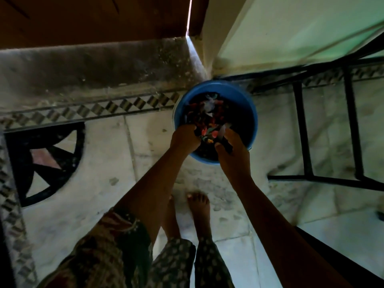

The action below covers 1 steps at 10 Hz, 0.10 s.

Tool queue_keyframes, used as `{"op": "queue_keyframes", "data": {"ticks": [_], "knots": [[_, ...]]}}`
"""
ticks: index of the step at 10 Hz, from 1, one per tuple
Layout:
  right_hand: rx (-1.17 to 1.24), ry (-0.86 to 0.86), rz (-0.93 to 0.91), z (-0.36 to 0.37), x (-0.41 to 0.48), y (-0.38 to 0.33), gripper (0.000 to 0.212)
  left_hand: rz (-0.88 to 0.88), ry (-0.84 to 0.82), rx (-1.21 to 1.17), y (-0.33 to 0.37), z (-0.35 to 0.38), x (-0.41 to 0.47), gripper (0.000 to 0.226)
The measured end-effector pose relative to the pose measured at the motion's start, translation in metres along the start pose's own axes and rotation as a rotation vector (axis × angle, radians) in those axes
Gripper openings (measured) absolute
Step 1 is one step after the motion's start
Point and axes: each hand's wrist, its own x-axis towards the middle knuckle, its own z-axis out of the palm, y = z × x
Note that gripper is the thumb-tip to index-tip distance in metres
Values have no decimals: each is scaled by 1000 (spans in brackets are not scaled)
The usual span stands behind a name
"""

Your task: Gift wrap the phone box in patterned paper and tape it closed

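A blue bucket (247, 113) stands on the floor by the wall corner. Over its near rim both my hands hold a crumpled piece of dark patterned paper (207, 132) with red, orange and white marks. My left hand (185, 138) grips its left part with curled fingers. My right hand (232, 148) pinches its right part between thumb and fingers. More scraps of the same paper (205, 109) lie inside the bucket. No phone box or tape is in view.
A black metal frame (351, 129) stands right of the bucket. A dark wooden door (93, 17) and stone threshold (93, 67) lie beyond. A patterned tile floor (83, 163) spreads left; my bare feet (199, 206) stand just behind the bucket.
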Motion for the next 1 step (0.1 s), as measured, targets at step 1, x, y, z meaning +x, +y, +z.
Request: {"op": "queue_keyframes", "data": {"ticks": [1], "knots": [[14,15,-5,-11,-13,-16,49,-32,70,-222,0,-17,-30,42]]}}
